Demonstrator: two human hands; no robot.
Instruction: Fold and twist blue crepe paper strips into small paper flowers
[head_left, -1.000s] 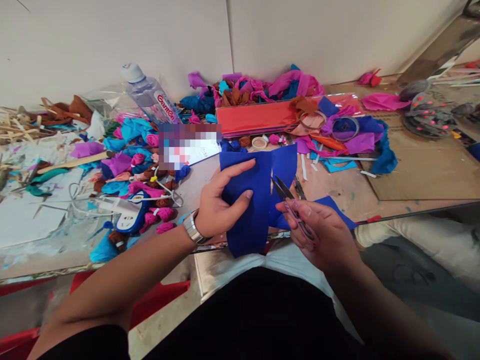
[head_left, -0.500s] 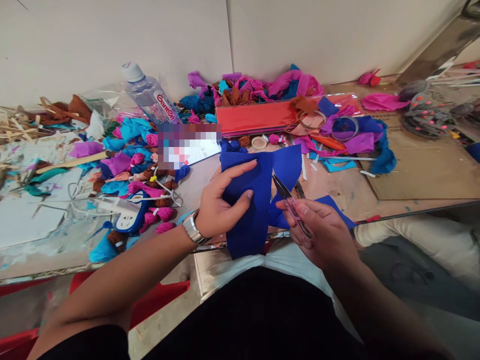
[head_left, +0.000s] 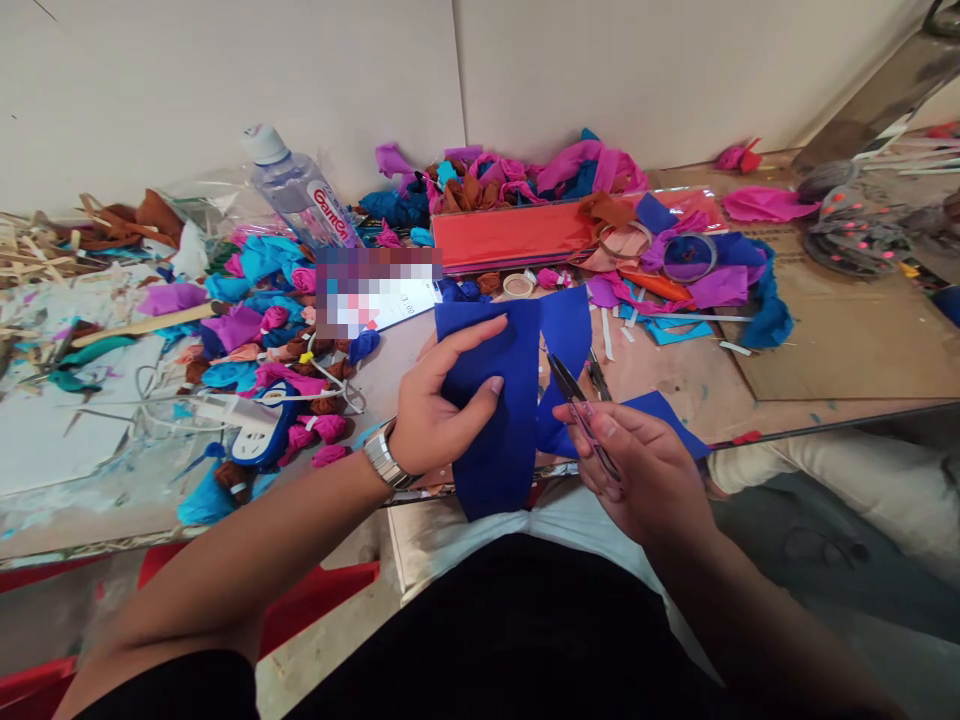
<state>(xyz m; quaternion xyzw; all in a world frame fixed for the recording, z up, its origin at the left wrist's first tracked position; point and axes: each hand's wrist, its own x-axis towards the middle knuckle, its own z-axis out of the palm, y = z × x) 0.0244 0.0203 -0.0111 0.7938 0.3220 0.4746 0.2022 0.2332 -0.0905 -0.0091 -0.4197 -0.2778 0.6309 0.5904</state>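
My left hand (head_left: 446,405), with a metal watch at its wrist, grips a dark blue sheet (head_left: 499,440). Thumb and index finger lie on its face while the other fingers are hidden behind. Whether it is paper or cloth, I cannot tell. My right hand (head_left: 637,455) is closed around small scissors (head_left: 574,385); their blades point up and away from me, beside the sheet's right edge. A narrower blue strip (head_left: 566,335) stands just beyond the blades. Another blue piece (head_left: 664,415) lies partly behind my right hand.
A water bottle (head_left: 300,195), a phone (head_left: 405,305) and a blue-and-white power strip (head_left: 262,425) stand among coloured scraps on the left. Behind is a red packet (head_left: 514,235). Tape rolls (head_left: 690,257) and cardboard (head_left: 825,340) lie at right. A person's leg (head_left: 840,480) shows below.
The blue sheet and strip have shifted slightly left, with the strip's top edge nearer the sheet. My left hand moved slightly left too. The scissors stay in my right hand.
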